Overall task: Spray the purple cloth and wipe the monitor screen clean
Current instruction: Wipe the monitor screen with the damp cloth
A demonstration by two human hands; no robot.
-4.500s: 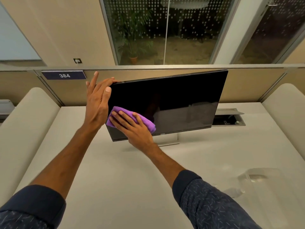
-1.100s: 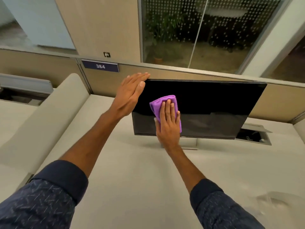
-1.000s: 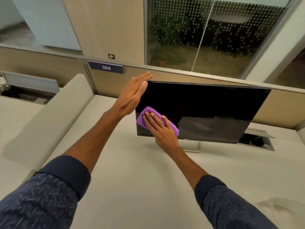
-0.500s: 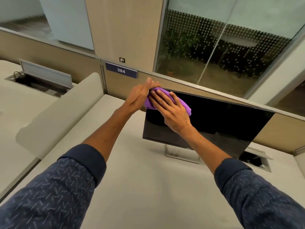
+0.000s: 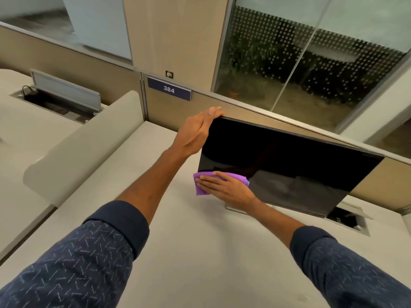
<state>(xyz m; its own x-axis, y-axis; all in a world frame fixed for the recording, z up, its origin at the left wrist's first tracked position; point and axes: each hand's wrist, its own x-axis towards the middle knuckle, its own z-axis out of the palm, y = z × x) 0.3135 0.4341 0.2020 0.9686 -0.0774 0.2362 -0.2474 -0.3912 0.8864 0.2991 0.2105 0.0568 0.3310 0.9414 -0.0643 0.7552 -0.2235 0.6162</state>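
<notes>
left hand [image 5: 195, 132] grips monitor [image 5: 289, 165] corner | right hand [image 5: 224, 185] seemingly presses purple cloth [image 5: 200, 187] low on screen

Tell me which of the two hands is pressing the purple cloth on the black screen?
The right hand, flat on the purple cloth at the black monitor screen's lower left corner. The left hand only grips the top left corner.

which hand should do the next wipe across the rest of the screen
Right. The right hand already presses the purple cloth flat on the monitor at its lower left corner; the left hand is busy gripping the top corner.
</notes>
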